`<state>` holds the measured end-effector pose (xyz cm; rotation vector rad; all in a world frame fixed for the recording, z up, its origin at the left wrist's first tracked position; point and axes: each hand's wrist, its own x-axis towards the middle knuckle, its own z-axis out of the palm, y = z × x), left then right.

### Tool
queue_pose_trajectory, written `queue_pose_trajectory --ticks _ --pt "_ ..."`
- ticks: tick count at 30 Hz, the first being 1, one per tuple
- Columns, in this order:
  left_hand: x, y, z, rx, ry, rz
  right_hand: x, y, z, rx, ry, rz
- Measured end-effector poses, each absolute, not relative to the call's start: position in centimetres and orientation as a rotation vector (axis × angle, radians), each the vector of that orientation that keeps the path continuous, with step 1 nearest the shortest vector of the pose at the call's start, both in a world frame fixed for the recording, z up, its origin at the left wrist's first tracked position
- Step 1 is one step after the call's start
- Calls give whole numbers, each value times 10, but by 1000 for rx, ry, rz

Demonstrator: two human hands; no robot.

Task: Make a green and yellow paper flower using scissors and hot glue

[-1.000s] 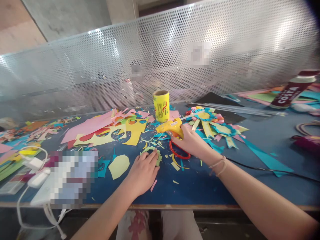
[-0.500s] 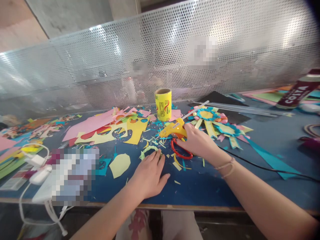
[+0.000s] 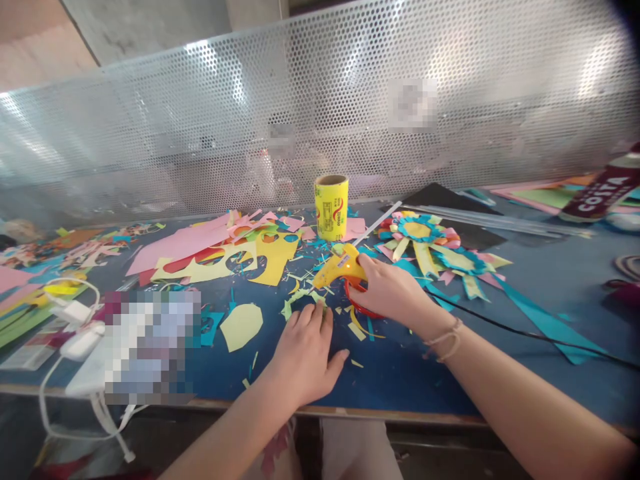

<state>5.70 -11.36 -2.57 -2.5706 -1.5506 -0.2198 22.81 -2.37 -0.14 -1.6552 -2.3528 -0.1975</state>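
Observation:
My right hand (image 3: 395, 290) is wrapped round a yellow hot glue gun (image 3: 337, 267), its nozzle pointing down and left. A whitish glue stick (image 3: 383, 221) juts from the gun's back end, and a black cord trails off to the right. Under the nozzle lies a pale green crimped paper ring (image 3: 289, 307), partly covered by the fingertips of my left hand (image 3: 310, 357). Those fingers lie flat, with the thumb spread out to the right. Behind my right hand the red loop handle (image 3: 370, 312) of what looks like scissors shows in part. A pale green paper piece (image 3: 242, 327) lies left of my left hand.
A yellow tape-like roll (image 3: 331, 210) stands at the back. Cut paper sheets (image 3: 185, 248) and scraps spread leftward, and paper rosettes (image 3: 417, 230) lie to the right. A white power strip with cables (image 3: 85, 380) sits at front left, a Costa bottle (image 3: 603, 190) at far right. Perforated metal panel (image 3: 200, 127) behind.
The glue gun has moved slightly left and down, bringing its nozzle over the edge of the green ring. It now covers more of the red handle. My left hand stays on the ring.

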Motion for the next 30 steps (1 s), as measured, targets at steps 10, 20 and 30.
queue_pose_trajectory --ticks 10,20,30 --pt "59 -119 -26 -2535 -1609 -238 227 -20 -5 -1706 -2379 -205" --pt "58 -119 -27 -2546 -1628 -267 227 -19 -7 -1713 -2422 -181" --pt "58 -120 -28 -2562 -1637 -267 224 -24 -4 -1742 -2459 -237"
